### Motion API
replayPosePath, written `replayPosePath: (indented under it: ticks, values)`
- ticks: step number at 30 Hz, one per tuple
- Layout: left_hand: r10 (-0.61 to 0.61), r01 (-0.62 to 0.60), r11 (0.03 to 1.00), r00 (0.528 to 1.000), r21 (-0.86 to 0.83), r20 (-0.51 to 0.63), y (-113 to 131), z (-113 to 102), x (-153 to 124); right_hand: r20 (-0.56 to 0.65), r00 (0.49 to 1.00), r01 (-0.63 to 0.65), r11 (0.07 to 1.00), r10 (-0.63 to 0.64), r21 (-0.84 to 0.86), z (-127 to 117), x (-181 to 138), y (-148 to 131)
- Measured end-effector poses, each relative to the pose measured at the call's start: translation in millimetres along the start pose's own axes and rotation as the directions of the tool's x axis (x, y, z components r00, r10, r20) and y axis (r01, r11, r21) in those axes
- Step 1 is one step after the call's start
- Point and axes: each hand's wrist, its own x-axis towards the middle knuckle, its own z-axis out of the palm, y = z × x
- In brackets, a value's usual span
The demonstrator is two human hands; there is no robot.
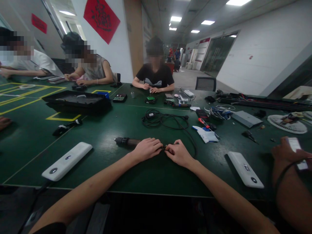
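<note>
A dark cylindrical tool [126,141] with a black collar near its left tip is lying flat on the green table [117,169], pointing left to right, in the near middle of the scene. Its right end is disappearing under the left hand [147,149], which is curling over it. A thin black cable [170,123] is coming out beside the right hand [179,153], bending round its right side and running far into a loose flat coil.
</note>
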Motion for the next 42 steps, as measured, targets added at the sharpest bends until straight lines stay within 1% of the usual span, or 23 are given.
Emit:
replayPosePath:
  ticks: [7, 12, 19, 22, 31, 35, 39, 42]
  values:
    - [-0.009, 0.009, 1.0, 1.0, -0.018, -0.022, 3.2, -2.6, 0.6, -0.061, 0.997, 0.032, 0.997, -0.036, -0.066, -1.1, -2.0, -2.9]
    - [-0.008, 0.008, 1.0, 1.0, -0.024, -0.029, 3.0, -1.2, 0.3, -0.06, 0.996, 0.058, 0.988, -0.067, -0.142, 2.3, -2.0, -0.8]
    - [-0.002, 0.0, 1.0, 0.997, -0.023, -0.073, 1.7, 5.2, 0.3, -0.068, 0.994, 0.074, 0.98, -0.088, -0.183, 6.0, -1.7, 0.0]
    - [0.006, -0.007, 1.0, 0.997, -0.022, -0.083, 2.0, 5.0, 0.1, -0.067, 0.994, 0.078, 0.98, -0.091, -0.185, 4.9, -2.2, -0.3]
    - [0.01, -0.011, 1.0, 0.998, -0.017, -0.056, 4.0, -1.5, 0.2, -0.069, 0.994, 0.07, 0.987, -0.081, -0.142, 3.7, -2.1, -1.4]
    - [-0.008, 0.007, 1.0, 0.998, -0.017, -0.062, 3.9, -1.6, 0.1, -0.075, 0.994, 0.071, 0.989, -0.082, -0.129, 4.6, -2.0, -0.7]
    - [0.01, -0.012, 1.0, 0.998, -0.024, -0.065, 3.1, -0.8, -0.5, -0.09, 0.993, 0.067, 0.99, -0.078, -0.122, 5.0, -2.2, -0.6]
    - [-0.006, 0.004, 1.0, 0.998, -0.02, -0.064, 3.0, 0.1, -0.7, -0.091, 0.992, 0.07, 0.99, -0.081, -0.124, 5.4, -2.1, -0.7]
